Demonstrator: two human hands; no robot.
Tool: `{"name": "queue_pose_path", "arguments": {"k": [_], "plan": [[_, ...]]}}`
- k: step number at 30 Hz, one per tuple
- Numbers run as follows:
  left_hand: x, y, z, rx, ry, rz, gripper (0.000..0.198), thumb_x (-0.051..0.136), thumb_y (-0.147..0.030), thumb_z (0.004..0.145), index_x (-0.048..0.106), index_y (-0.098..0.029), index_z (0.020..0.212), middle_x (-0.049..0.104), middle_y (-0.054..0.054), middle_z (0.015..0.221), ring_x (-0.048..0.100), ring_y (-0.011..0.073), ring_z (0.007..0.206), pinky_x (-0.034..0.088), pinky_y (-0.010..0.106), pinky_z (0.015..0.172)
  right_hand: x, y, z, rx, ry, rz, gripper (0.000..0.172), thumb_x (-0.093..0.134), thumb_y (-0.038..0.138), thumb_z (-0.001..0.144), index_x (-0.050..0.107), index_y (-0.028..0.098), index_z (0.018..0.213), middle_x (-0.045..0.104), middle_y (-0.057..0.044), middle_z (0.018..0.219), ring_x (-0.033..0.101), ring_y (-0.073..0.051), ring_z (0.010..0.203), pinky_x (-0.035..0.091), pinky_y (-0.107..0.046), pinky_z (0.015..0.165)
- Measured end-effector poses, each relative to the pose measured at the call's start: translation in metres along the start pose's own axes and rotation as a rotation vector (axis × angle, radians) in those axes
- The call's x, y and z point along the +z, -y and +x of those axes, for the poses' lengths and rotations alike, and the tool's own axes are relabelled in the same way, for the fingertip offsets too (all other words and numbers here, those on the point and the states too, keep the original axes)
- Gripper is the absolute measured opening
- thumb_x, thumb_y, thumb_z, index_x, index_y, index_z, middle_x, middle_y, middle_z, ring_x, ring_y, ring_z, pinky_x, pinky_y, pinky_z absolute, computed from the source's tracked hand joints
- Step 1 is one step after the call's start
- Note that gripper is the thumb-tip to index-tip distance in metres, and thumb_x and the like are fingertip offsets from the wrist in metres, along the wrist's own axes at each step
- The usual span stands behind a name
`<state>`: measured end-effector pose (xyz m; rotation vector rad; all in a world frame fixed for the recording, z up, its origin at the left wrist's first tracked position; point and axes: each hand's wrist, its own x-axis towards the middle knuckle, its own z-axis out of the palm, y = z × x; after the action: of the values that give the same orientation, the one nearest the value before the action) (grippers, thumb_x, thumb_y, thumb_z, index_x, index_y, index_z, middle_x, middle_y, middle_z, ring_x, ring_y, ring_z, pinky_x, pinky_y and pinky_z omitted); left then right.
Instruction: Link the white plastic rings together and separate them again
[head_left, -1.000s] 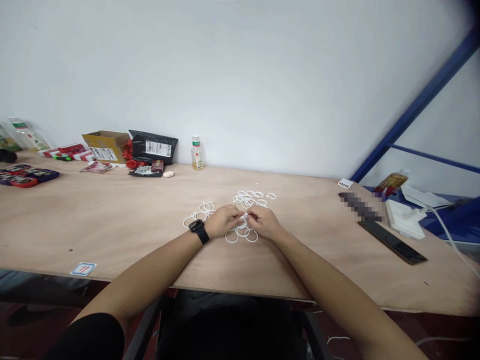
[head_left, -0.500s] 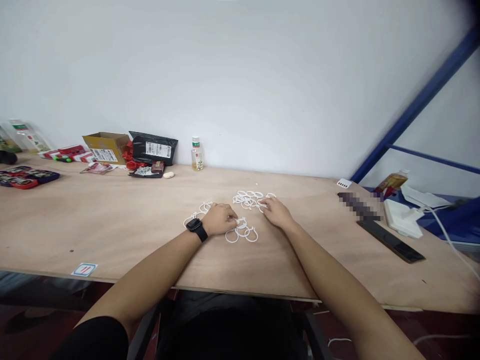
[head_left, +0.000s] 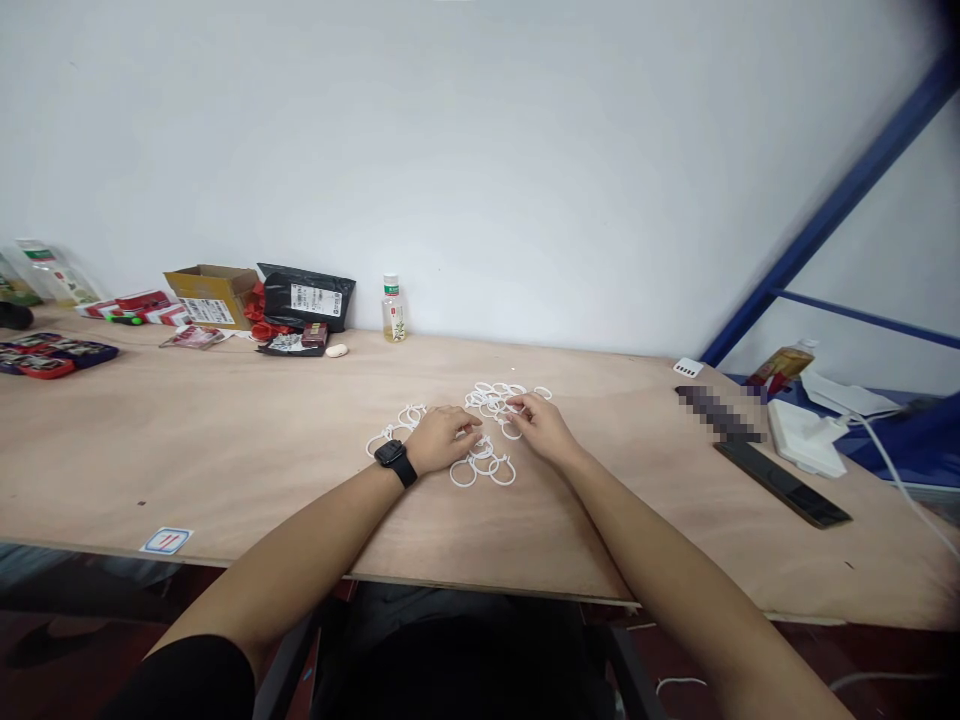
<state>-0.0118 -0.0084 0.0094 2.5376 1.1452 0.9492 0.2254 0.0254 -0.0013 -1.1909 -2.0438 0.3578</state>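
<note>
Several thin white rings with small eyelets, like curtain rings, lie in loose groups on the wooden table. My left hand [head_left: 442,437], with a dark watch [head_left: 390,453] on its wrist, rests between the left group and the near group of rings [head_left: 484,468]. Its thumb and fingers are apart, and I see nothing between them. At the near side of the far pile [head_left: 491,400], my right hand [head_left: 546,430] has its fingertips closed on a white ring [head_left: 511,430]. The exact grip is partly hidden by the fingers.
Along the wall stand a drink bottle [head_left: 394,312], a black parcel bag [head_left: 309,298] and an open cardboard box [head_left: 214,298]. A phone [head_left: 784,483] and a white charger base [head_left: 806,438] lie to the right. A numbered sticker [head_left: 167,541] marks the front edge.
My right hand has shifted slightly left, bringing a ring away from the far pile toward my left hand. The left hand's fingers have loosened and parted above the near rings.
</note>
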Motion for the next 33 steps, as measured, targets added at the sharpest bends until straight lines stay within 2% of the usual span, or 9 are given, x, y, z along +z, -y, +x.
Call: {"name": "queue_pose_path", "arguments": {"k": [4,6,8,11,15,28,33], "plan": [[-0.006,-0.009,0.0,0.035,-0.135,-0.072,0.04,0.061,-0.033,0.085,0.059,-0.02,0.123,0.062,0.01,0.113,0.061,0.0181,0.095,0.048,0.033,0.086,0.007,0.035,-0.009,0.026,-0.025,0.336,0.021,0.065,0.034,0.081,0.065,0.019,0.096,0.066,-0.004,0.087,0.06,-0.015,0.073,0.05,-0.028,0.066],[-0.009,-0.012,0.0,0.061,-0.131,-0.094,0.036,0.059,-0.038,0.088,0.061,-0.021,0.12,0.063,0.009,0.11,0.061,0.017,0.091,0.048,0.031,0.084,0.011,0.049,-0.013,0.028,0.003,0.436,0.022,0.067,0.038,0.08,0.065,0.02,0.094,0.066,-0.004,0.084,0.061,-0.015,0.072,0.051,-0.028,0.066],[-0.009,-0.013,0.001,0.071,-0.084,-0.077,0.028,0.053,-0.041,0.091,0.068,-0.021,0.105,0.068,0.007,0.095,0.062,0.0158,0.083,0.047,0.03,0.08,0.015,0.057,-0.016,0.028,0.005,0.492,0.025,0.068,0.041,0.08,0.066,0.019,0.091,0.067,-0.004,0.083,0.062,-0.015,0.072,0.052,-0.028,0.066],[-0.008,-0.011,0.001,0.06,-0.042,-0.042,0.031,0.049,-0.043,0.094,0.07,-0.019,0.09,0.07,0.004,0.08,0.062,0.0151,0.075,0.045,0.029,0.077,0.015,0.058,-0.017,0.032,-0.007,0.519,0.03,0.069,0.044,0.078,0.067,0.019,0.094,0.068,-0.005,0.082,0.063,-0.016,0.072,0.053,-0.029,0.065],[-0.007,-0.01,0.001,0.06,-0.053,-0.034,0.032,0.05,-0.042,0.093,0.071,-0.019,0.088,0.071,0.004,0.08,0.062,0.015,0.074,0.043,0.028,0.074,0.012,0.053,-0.017,0.024,-0.002,0.49,0.029,0.068,0.04,0.078,0.069,0.019,0.097,0.068,-0.005,0.079,0.063,-0.016,0.069,0.053,-0.028,0.063],[-0.003,-0.009,0.0,0.092,-0.063,-0.048,0.031,0.053,-0.042,0.092,0.071,-0.019,0.083,0.069,0.002,0.072,0.06,0.0126,0.066,0.042,0.026,0.07,0.014,0.055,-0.015,0.033,0.007,0.476,0.013,0.062,0.024,0.074,0.069,0.017,0.082,0.066,-0.003,0.074,0.06,-0.014,0.064,0.048,-0.026,0.058],[-0.003,-0.011,0.0,0.115,-0.04,-0.053,0.033,0.051,-0.041,0.092,0.069,-0.017,0.078,0.067,0.002,0.067,0.058,0.0114,0.063,0.041,0.025,0.066,0.013,0.055,-0.014,0.002,0.002,0.426,0.015,0.059,0.02,0.072,0.07,0.018,0.083,0.067,-0.003,0.076,0.06,-0.014,0.068,0.049,-0.025,0.062]]}}
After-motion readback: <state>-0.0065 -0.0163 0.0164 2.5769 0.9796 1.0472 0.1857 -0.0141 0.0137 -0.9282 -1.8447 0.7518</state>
